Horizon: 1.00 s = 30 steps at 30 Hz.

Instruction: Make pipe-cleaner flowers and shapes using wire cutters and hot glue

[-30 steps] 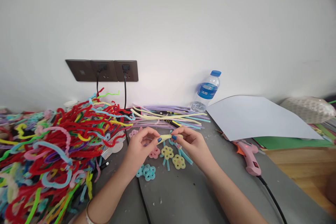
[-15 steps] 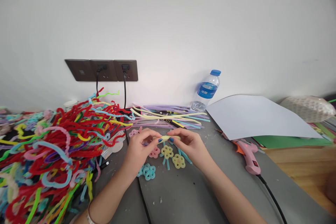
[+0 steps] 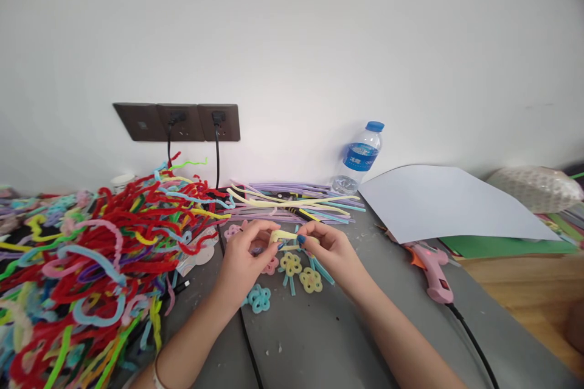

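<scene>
Between my two hands is a pale yellow pipe cleaner (image 3: 286, 235), bent into a narrow loop with a gap in its middle. The fingertips of my left hand (image 3: 249, 255) pinch its left end. My right hand (image 3: 329, 253) pinches the other end between thumb and finger, which partly hide it. Just below lie two yellow pipe-cleaner flowers (image 3: 311, 280), with blue pieces (image 3: 292, 285) beside them. A blue flower (image 3: 259, 298) rests nearer to me. Pink flowers (image 3: 271, 265) are partly covered by my left hand.
A tangled heap of coloured pipe cleaners (image 3: 104, 255) covers the left side. Straight pipe cleaners (image 3: 292, 202) lie along the wall, near a tilted water bottle (image 3: 360, 157). At right are a pink glue gun (image 3: 435, 273) and white paper (image 3: 451, 200). A black cable (image 3: 249, 340) crosses the table.
The yellow pipe cleaner was a flattened strip between my fingertips; now it is spread into a loop with a visible gap. My fingertips have shifted slightly along it.
</scene>
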Each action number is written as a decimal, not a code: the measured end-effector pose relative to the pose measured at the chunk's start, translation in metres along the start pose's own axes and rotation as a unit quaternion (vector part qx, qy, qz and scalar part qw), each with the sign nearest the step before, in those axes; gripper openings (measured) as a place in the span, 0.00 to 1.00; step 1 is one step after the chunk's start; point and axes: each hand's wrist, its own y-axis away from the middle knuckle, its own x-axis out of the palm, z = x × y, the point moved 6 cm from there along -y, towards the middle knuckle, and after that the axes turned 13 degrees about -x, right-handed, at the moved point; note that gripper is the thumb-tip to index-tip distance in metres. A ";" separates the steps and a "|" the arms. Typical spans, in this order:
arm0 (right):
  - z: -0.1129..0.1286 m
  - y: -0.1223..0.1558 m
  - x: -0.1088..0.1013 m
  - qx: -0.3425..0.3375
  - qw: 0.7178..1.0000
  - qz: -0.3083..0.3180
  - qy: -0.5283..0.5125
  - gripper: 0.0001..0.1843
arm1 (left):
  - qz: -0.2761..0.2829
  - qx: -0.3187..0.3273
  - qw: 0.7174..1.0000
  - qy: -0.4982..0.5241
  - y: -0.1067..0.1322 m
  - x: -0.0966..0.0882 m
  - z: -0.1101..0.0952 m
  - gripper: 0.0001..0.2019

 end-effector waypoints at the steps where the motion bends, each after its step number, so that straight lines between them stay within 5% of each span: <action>1: 0.000 0.000 0.000 0.002 1.000 0.000 -0.001 0.14 | 0.000 0.003 1.000 0.000 0.000 0.000 -0.001 0.08; 8: 0.002 0.001 -0.001 -0.008 1.000 -0.011 0.004 0.15 | -0.016 0.049 0.998 -0.037 0.001 -0.005 -0.003 0.06; 14: 0.001 0.000 -0.002 -0.011 1.000 -0.014 0.014 0.15 | 0.019 -0.017 0.998 0.051 -0.002 -0.002 0.005 0.08; 30: 0.000 0.000 -0.005 -0.053 0.997 -0.013 0.061 0.11 | 0.068 -0.036 0.995 0.066 -0.001 0.003 0.003 0.10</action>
